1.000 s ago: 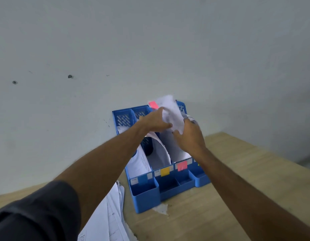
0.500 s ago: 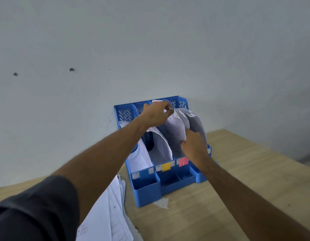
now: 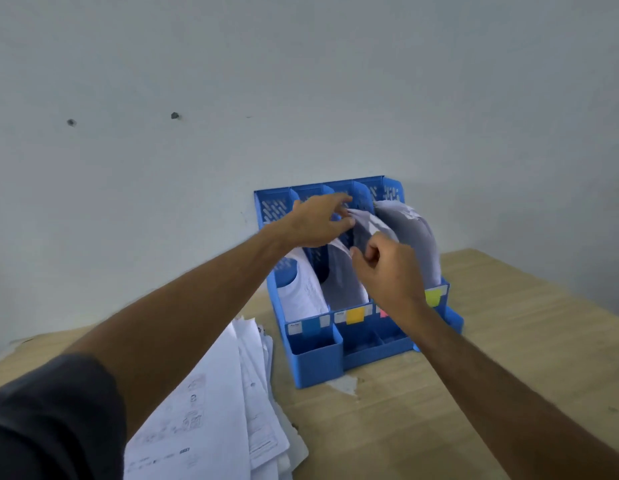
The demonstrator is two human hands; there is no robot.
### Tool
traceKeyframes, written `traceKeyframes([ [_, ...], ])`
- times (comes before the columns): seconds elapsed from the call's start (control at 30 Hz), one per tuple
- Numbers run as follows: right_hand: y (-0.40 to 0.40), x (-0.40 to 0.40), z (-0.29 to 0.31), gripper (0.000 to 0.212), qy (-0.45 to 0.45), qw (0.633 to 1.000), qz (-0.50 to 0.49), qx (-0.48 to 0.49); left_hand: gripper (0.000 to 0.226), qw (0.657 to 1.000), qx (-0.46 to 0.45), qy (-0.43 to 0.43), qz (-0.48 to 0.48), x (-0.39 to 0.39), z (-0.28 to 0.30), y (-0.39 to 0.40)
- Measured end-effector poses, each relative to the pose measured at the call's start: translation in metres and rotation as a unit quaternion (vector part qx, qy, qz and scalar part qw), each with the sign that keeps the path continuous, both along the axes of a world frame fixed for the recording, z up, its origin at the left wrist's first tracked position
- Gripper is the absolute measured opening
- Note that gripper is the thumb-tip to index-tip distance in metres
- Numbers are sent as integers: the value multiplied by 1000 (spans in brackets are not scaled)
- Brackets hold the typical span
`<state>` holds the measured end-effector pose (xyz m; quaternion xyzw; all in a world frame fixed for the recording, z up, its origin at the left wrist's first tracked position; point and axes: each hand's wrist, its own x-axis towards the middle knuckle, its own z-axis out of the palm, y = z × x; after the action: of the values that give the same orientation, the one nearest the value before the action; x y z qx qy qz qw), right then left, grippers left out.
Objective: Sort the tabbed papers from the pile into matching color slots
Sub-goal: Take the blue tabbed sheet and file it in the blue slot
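Observation:
A blue file organizer (image 3: 315,365) with several upright slots stands against the wall. Its front labels are blue (image 3: 311,326), orange-yellow (image 3: 355,315), pink (image 3: 383,312), mostly hidden by my right wrist, and yellow-green (image 3: 433,297). Curled white sheets fill the slots. My left hand (image 3: 318,221) pinches the top edge of the tabbed paper (image 3: 367,225) standing in the pink slot. My right hand (image 3: 387,271) is in front of that slot with its fingers curled against the sheet; whether it grips is unclear. The pile of papers (image 3: 214,410) lies at the lower left, under my left forearm.
The organizer sits on a light wooden table (image 3: 526,358) whose edge runs along the right. A torn white scrap (image 3: 346,383) lies at the organizer's front foot. A grey wall (image 3: 301,81) rises right behind it.
The sheet with the pink tab, held above the organizer a second ago, has gone down into the pink slot. My right hand dropped low, then rose; my left hand stays at the sheet's top.

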<state>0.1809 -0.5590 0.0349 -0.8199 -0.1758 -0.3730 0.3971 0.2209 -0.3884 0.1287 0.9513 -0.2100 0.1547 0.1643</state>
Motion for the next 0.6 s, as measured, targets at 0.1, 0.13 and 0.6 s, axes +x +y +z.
traceKeyframes([
  [0.1,36,-17,0,38,-9,997,77,6,35,994,-62,-91,-12,-25,-9,33],
  [0.13,51,-23,-1,39,-3,995,96,4,28,990,-82,-114,-9,-34,-14,48],
  [0.6,215,-41,-51,72,191,868,208,-409,14,947,-53,203,243,-156,-95,287],
])
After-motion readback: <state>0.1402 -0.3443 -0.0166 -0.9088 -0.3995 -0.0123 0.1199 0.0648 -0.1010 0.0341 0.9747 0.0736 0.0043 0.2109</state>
